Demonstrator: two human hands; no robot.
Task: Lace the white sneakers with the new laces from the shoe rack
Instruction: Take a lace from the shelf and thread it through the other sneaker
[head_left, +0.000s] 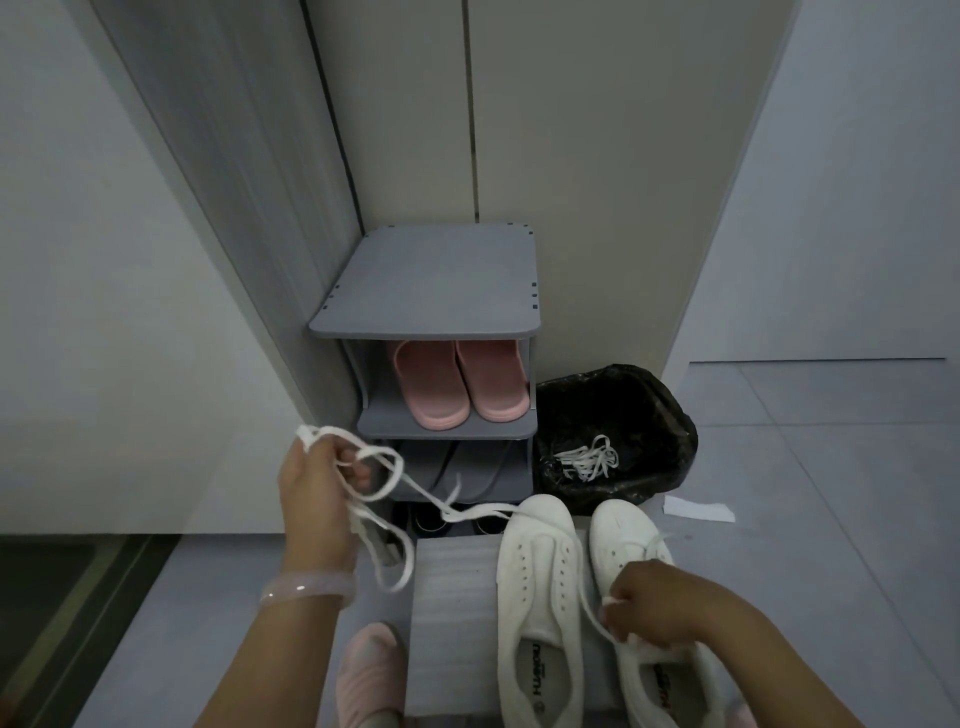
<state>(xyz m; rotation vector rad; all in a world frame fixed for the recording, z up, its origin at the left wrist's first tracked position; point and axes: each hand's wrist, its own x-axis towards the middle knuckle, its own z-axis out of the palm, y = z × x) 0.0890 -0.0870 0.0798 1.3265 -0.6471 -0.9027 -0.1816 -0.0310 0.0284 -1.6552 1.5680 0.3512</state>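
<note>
Left hand (317, 499) raised, fingers curled round a loose bundle of white lace (384, 483); loops spill over the knuckles and hang below the wrist. One strand trails right and down toward the toe of the left-lying sneaker (540, 597). Right hand (660, 605) low, fingers pinched on a lace end at the throat of the other sneaker (639, 561); whether that end is already through an eyelet cannot be told.

Both sneakers sit side by side, toes pointing at the shoe rack (431, 291), on or against a pale foam block (452, 587). Eyelet rows on the nearer shoe look bare.

Judgement: threading is at its start, most eyelets unlaced. To do it well, shake the bundle free first so no loop knots, keep the strand flat rather than twisted, feed the tip through the lowest eyelet pair and even the two ends before crossing upward.

Around: pink slippers (457, 384) on the rack's middle shelf, dark shoes below. Black-lined bin (618, 431) just right of the rack, a tangle of white laces (589, 457) in it. Pink-slippered foot (369, 670) at bottom edge.
</note>
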